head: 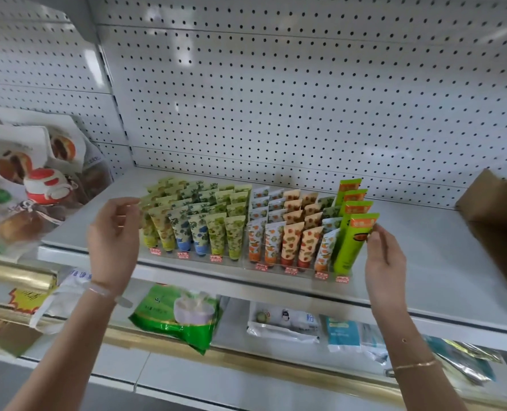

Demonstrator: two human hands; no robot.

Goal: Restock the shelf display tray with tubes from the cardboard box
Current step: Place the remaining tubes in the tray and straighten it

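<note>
- Where the white shelf [424, 247] ends on the far left, bags of pastries [38, 188] lie heaped on the neighbouring section.
- The left hand [112, 232] is raised just beside the left end of the clear display tray [276, 269]. Its grip is wide, with loosely curled fingers that hold nothing. Whether the fingertips reach the nearest tube cannot be told.
- The tubes [216, 232] stand cap-down in rows that fill the tray. Yellow-green and blue floral ones are on the left, and orange and peach ones are right of the middle.
- A row of taller bright green tubes [353, 241] takes the rightmost lane.
- The right hand [385, 259] is at the tray's right end. Its grip is wide, and the straight fingers touch the side of the front green tube.
- The cardboard box [495, 209] sits on the same shelf, near the right edge of view and apart from the tray.
- A green packet [178, 315] and pale pouches lie on the shelf below.
</note>
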